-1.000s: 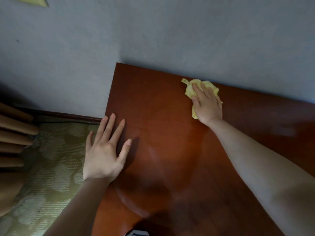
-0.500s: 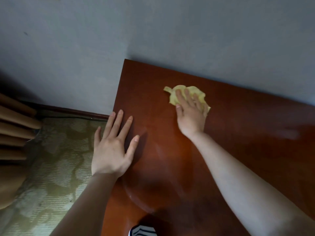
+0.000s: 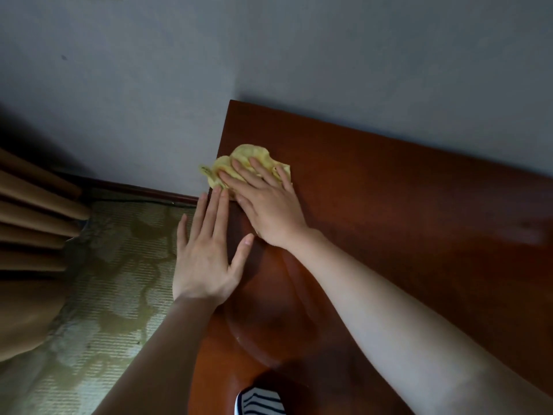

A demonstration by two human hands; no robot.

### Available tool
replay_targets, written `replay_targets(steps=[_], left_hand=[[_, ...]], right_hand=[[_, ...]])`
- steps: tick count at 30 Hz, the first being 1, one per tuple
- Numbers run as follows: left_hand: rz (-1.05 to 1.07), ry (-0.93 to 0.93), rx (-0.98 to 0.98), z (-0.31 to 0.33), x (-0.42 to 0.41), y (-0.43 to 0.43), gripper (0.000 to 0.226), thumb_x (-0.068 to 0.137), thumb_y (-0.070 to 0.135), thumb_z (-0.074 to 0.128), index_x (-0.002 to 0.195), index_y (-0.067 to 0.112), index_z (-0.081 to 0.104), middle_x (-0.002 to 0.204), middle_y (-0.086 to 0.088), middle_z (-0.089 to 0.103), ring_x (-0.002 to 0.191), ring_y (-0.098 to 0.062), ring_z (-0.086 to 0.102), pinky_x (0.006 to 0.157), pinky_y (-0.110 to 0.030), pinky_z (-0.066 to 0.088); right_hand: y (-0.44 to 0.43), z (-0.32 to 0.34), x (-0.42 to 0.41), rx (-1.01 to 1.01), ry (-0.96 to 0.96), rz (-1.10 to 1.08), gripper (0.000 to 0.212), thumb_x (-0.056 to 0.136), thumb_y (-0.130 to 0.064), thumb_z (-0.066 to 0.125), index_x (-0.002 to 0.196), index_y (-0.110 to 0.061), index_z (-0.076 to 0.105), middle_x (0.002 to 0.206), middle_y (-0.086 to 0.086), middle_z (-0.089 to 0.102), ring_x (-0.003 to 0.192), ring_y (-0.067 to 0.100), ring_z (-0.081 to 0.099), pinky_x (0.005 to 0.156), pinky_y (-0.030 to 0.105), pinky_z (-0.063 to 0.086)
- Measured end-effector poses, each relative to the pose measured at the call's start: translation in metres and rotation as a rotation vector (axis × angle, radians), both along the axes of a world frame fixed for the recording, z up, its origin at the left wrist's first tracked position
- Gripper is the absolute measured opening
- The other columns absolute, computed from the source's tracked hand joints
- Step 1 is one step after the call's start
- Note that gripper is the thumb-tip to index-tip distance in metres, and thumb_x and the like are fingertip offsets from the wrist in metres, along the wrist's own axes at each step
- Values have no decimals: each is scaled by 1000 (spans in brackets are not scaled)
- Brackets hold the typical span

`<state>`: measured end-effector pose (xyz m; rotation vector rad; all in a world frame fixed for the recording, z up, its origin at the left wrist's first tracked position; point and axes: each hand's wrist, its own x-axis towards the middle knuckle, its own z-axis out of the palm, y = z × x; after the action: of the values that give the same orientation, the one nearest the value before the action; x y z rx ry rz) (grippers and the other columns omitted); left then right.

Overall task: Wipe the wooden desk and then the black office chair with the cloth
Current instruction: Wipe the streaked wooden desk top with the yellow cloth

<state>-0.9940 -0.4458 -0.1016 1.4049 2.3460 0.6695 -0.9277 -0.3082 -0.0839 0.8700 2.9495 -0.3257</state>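
The tabletop [image 3: 404, 220] is a glossy, reddish-brown wooden surface set against the grey wall [image 3: 269, 55]. Its left edge runs from near to far above the patterned carpet [image 3: 113, 280]. The black office chair is not in view, so the desk stage is judged to be in progress.

The right hand [image 3: 269, 205] reaches across to the far left part of the tabletop, palm down. Its fingers [image 3: 242, 170] are straight and spread, pressing flat on the cloth without gripping it. The left hand [image 3: 206, 259] lies flat on the left edge just near of the right hand. Its fingers are extended, it holds nothing, and it likely serves as a brace.

The cloth [image 3: 251, 154] is yellow and crumpled, and lies under the right fingers near the far left corner. One lobe overhangs the left edge. It is judged light, soft and limp, so it should slide easily on the gloss and bunch readily. Press on its middle to wipe; gather the bunched centre to lift.
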Motion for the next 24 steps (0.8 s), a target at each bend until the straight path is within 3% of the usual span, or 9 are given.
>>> replay_targets(steps=[8, 15, 24], left_hand=[[21, -4, -13, 5, 2, -1, 77, 89, 61, 15, 153, 19, 7, 161, -1, 5, 146, -9, -3, 120, -41, 6], [24, 17, -20, 4, 1, -1, 79, 89, 62, 15, 154, 17, 9, 161, -1, 6, 146, -8, -2, 118, -36, 5], [22, 10, -3, 2, 3, 1, 79, 89, 62, 16, 153, 17, 9, 160, -2, 9, 144, -5, -1, 118, -40, 12]], right_hand=[[6, -5, 90, 14, 63, -201, 46, 101, -30, 37, 144, -41, 30, 153, -14, 26, 145, 13, 14, 118, 41, 7], [32, -2, 166, -30, 8, -555, 47, 102, -31, 32, 146, -44, 22, 154, -20, 12, 146, 10, 6, 116, 36, -1], [81, -3, 135, -20, -19, -757, 47, 102, -32, 29, 147, -41, 20, 158, -14, 10, 146, 17, 3, 115, 48, 1]])
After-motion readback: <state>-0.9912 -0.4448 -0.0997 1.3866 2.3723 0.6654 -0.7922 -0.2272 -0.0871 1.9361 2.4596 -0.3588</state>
